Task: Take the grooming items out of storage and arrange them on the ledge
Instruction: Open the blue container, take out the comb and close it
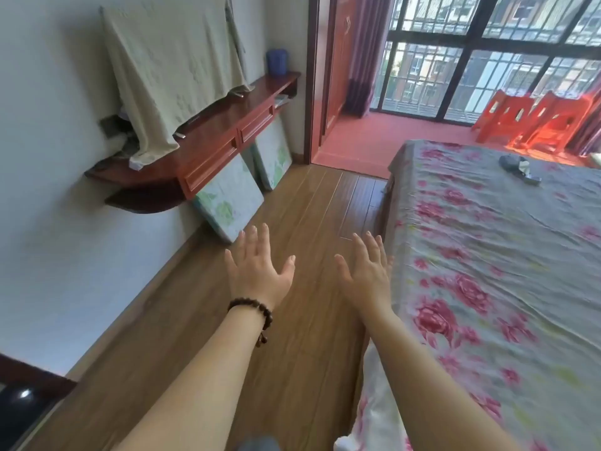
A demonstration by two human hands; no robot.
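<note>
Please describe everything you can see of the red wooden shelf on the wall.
The red wooden shelf is fixed to the white wall on the left, above the floor. It looks like glossy reddish-brown wood, with two closed drawers in front and a rounded lower ledge at its near end. A pale cloth drapes onto its top; a blue container stands at the far end.

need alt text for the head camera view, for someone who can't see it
Two bare hands, left hand with a bead bracelet and right hand, reach forward open and empty over a wooden floor. On the left wall hangs a red wooden shelf with drawers under a cloth-draped object; a floral-sheeted bed lies right.
</note>
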